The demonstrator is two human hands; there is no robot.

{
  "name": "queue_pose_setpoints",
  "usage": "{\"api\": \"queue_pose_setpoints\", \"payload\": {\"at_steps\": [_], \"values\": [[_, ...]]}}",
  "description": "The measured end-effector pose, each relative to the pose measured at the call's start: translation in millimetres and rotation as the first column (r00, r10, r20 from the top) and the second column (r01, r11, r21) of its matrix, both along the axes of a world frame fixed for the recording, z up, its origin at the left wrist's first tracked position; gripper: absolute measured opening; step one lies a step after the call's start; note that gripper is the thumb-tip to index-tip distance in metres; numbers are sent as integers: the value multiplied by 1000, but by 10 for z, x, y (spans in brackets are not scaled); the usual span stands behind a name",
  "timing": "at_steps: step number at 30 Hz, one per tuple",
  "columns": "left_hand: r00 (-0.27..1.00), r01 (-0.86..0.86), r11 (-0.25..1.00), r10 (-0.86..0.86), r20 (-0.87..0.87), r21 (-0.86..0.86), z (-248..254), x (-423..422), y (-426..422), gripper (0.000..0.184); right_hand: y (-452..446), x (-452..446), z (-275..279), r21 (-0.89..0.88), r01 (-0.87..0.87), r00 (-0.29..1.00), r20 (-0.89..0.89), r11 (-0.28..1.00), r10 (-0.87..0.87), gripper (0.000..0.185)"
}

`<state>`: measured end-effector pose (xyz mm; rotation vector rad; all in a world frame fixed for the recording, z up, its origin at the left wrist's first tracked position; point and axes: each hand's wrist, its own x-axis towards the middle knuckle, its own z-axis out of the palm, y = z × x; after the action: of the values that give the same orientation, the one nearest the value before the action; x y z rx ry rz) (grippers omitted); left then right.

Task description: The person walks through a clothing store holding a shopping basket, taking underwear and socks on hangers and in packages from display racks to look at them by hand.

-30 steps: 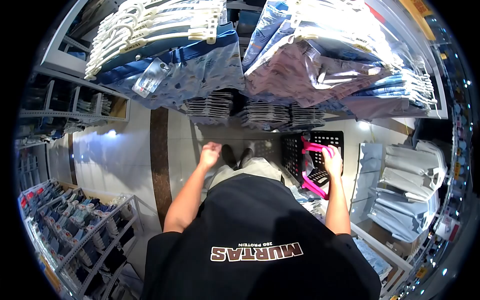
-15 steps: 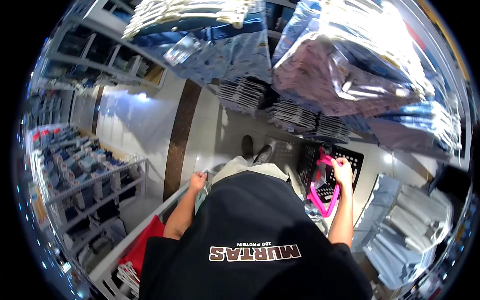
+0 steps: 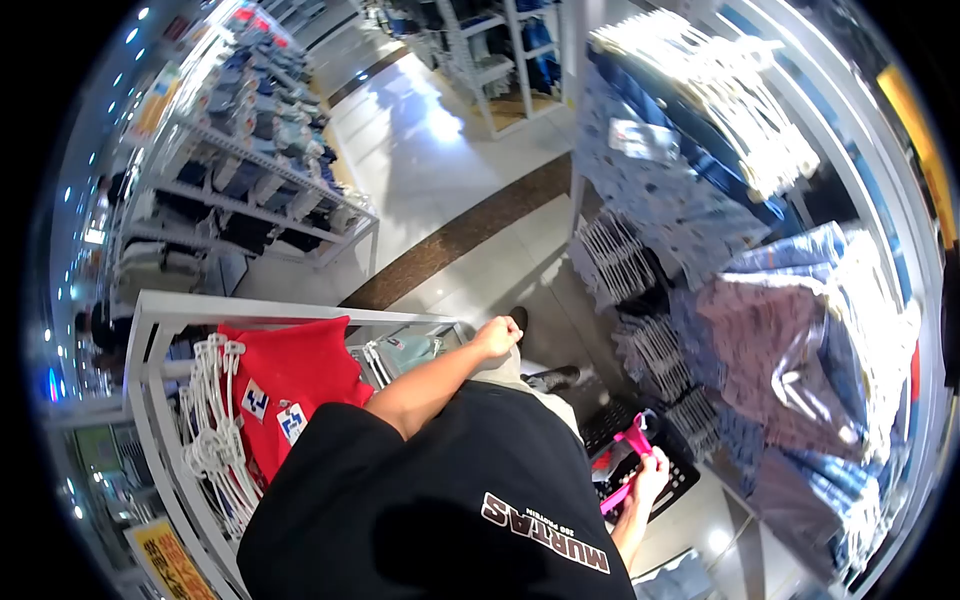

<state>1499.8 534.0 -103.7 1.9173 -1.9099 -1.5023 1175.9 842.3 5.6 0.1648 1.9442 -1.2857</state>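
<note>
My right hand (image 3: 652, 477) is wrapped round the pink handle (image 3: 632, 440) of a black basket (image 3: 679, 474), low at the right of my body. Something red and a clear wrapper show inside the basket. My left hand (image 3: 497, 337) is closed in front of my waist, above my shoes; whether anything small is inside its fingers cannot be made out. Near my left arm, red clothes (image 3: 291, 385) with white and blue tags hang on white hangers (image 3: 212, 455) from a white rack (image 3: 160, 315).
Hanging shorts (image 3: 770, 350) on white hangers fill the rack at the right, with more hangers below. A shelf unit of folded clothes (image 3: 255, 130) stands at the upper left. A dark brown strip (image 3: 460, 240) crosses the tiled floor. A yellow sign (image 3: 168, 560) is at the lower left.
My body and view have turned left, bringing the rack of red clothes beside my left arm. My left hand has moved in front of my waist. The basket has come along in my right hand.
</note>
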Motion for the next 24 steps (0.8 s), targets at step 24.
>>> {"api": "queue_pose_setpoints", "payload": {"at_steps": [24], "values": [[985,174,969,-175,-9,174,-91,737,-1517,26,-1116,933,24,94,32,993,-120,995,-21,22]]}}
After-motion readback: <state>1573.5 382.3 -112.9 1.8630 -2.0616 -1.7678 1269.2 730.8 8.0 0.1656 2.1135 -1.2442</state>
